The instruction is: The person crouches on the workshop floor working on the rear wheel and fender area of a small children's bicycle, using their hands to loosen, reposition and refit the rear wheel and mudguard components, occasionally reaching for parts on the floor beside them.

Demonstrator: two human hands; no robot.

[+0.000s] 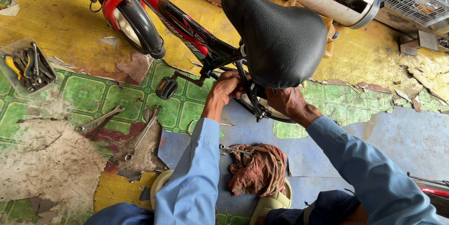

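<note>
A red and black bicycle (180,21) stands in front of me, its wide black saddle (276,33) filling the middle of the view. My left hand (228,87) reaches under the saddle and closes on the black frame tubes near the rear brake. My right hand (287,102) is below the saddle on the other side, fingers curled around a part by the rear wheel; what exactly it grips is hidden. A black pedal (166,87) hangs to the left of my left hand. Both arms wear light blue sleeves.
Two long spanners (100,119) (142,134) lie on the torn green floor covering at left. A clear tray of tools (25,66) sits far left. A reddish rag (259,169) with a small wrench (234,150) lies between my arms. Crates and a drum stand behind.
</note>
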